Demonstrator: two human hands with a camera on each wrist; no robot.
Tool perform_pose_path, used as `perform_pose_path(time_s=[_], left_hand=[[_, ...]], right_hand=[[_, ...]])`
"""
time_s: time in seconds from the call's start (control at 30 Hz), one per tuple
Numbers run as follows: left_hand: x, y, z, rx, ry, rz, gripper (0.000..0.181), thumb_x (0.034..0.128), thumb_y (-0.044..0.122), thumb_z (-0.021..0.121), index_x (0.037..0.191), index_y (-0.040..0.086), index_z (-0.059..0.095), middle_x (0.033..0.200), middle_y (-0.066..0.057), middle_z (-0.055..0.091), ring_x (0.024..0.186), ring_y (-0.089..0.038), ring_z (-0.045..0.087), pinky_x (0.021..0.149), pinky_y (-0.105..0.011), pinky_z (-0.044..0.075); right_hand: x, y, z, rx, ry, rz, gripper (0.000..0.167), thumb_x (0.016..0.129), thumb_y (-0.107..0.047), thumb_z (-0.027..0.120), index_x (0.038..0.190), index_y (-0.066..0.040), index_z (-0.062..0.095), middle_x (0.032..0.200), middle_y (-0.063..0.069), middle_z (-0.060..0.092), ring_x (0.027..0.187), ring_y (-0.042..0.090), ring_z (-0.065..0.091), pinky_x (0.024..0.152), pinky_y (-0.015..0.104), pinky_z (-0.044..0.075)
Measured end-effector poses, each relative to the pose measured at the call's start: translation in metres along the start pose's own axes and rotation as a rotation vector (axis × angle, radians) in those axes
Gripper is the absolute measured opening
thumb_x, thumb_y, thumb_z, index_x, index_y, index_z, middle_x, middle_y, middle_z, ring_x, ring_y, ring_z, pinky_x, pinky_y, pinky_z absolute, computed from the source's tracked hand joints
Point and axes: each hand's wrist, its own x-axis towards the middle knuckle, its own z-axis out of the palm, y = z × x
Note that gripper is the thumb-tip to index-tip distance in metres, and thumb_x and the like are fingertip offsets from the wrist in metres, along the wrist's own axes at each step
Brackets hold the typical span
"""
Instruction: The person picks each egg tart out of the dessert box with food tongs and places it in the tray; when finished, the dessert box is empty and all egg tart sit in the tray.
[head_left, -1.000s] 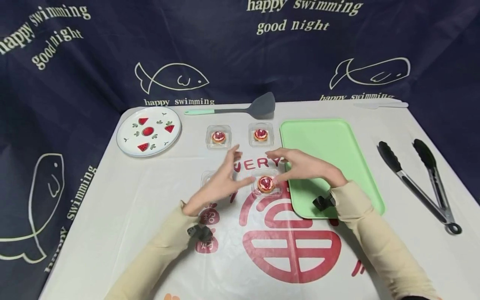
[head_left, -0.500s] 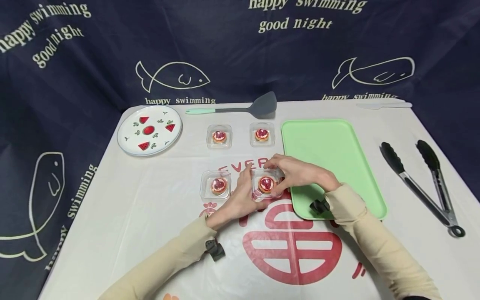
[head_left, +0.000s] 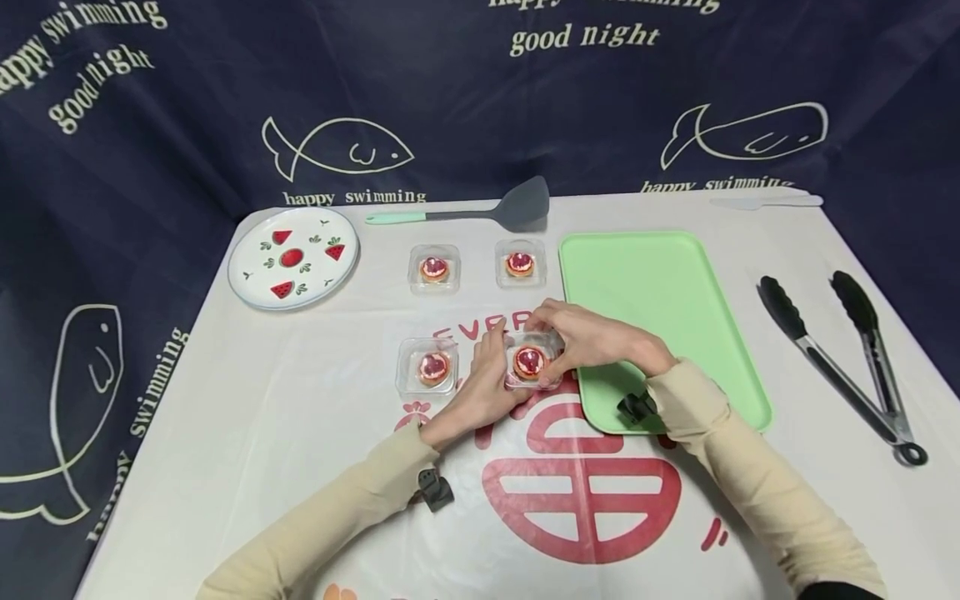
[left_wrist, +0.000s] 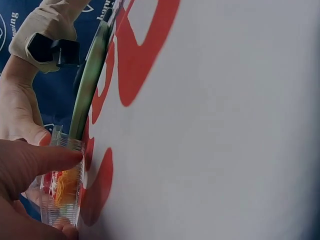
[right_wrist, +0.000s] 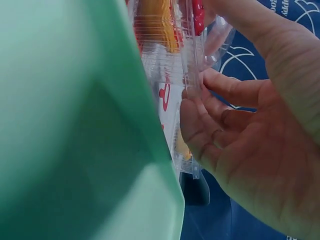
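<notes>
A clear plastic box with a small red-topped tart (head_left: 529,362) inside stands on the table left of the green tray (head_left: 667,333). My left hand (head_left: 486,383) grips its left side; in the left wrist view the thumb lies along the clear box (left_wrist: 62,182) with fingers on the opposite side. On the right side, my right hand (head_left: 592,337) has its curled fingers and thumb on the box's upper edge, and in the right wrist view its fingertips touch the clear plastic (right_wrist: 192,60). Another boxed tart (head_left: 433,367) sits to the left of my left hand.
Two more boxed tarts (head_left: 434,268) (head_left: 520,264) stand farther back. Behind them lies a spatula (head_left: 465,215). A patterned plate (head_left: 292,287) is at the back left, tongs (head_left: 847,375) at the right, and a white knife (head_left: 787,201) at the back right edge.
Both hands have come in to the near right box; my left hand moved right and took hold of its side, and my right hand closed on the other side. The box has stayed in place.
</notes>
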Motion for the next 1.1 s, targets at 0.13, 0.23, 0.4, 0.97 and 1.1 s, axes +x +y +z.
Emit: perform_pose_path(time_s=[0.13, 0.23, 0.4, 0.97, 1.1], left_hand=[[0.001, 0.0, -0.001, 0.048, -0.005, 0.013, 0.103, 0.0772, 0.01, 0.079, 0.151, -0.009, 0.009, 0.143, -0.026, 0.035, 0.134, -0.038, 0.03, 0.114, -0.052, 0.028], [0.001, 0.001, -0.001, 0.07, -0.008, 0.015, 0.103, 0.078, 0.012, 0.079, 0.151, -0.009, 0.009, 0.143, -0.026, 0.035, 0.132, -0.038, 0.031, 0.113, -0.052, 0.03], [0.002, 0.002, -0.003, 0.084, -0.013, 0.023, 0.101, 0.0789, 0.014, 0.079, 0.15, -0.009, 0.011, 0.142, -0.026, 0.035, 0.129, -0.038, 0.034, 0.11, -0.052, 0.032], [0.004, 0.002, -0.002, 0.111, -0.03, 0.047, 0.097, 0.0771, 0.015, 0.08, 0.147, -0.011, 0.018, 0.139, -0.027, 0.037, 0.125, -0.039, 0.037, 0.102, -0.055, 0.04], [0.005, 0.002, -0.002, 0.113, -0.01, 0.057, 0.096, 0.0747, 0.012, 0.08, 0.146, -0.011, 0.02, 0.14, -0.028, 0.038, 0.125, -0.04, 0.038, 0.103, -0.054, 0.039]], right_hand=[[0.0, -0.002, -0.001, -0.008, 0.017, 0.004, 0.066, 0.066, -0.029, 0.09, 0.115, 0.002, 0.058, 0.113, 0.011, 0.058, 0.105, 0.025, 0.052, 0.095, 0.041, 0.045], [0.0, -0.003, -0.001, -0.033, 0.025, -0.002, 0.068, 0.066, -0.03, 0.09, 0.116, 0.003, 0.058, 0.114, 0.013, 0.057, 0.106, 0.025, 0.052, 0.096, 0.042, 0.046], [-0.001, -0.005, -0.001, -0.052, 0.038, -0.012, 0.069, 0.067, -0.03, 0.09, 0.118, 0.005, 0.058, 0.115, 0.014, 0.056, 0.105, 0.026, 0.052, 0.095, 0.042, 0.047], [-0.008, -0.012, 0.004, -0.136, 0.085, -0.005, 0.076, 0.066, -0.032, 0.09, 0.124, 0.004, 0.059, 0.111, 0.012, 0.054, 0.101, 0.023, 0.05, 0.087, 0.037, 0.049], [-0.008, -0.015, 0.003, -0.145, 0.086, -0.007, 0.074, 0.065, -0.032, 0.091, 0.123, 0.003, 0.06, 0.112, 0.012, 0.054, 0.102, 0.023, 0.05, 0.087, 0.037, 0.049]])
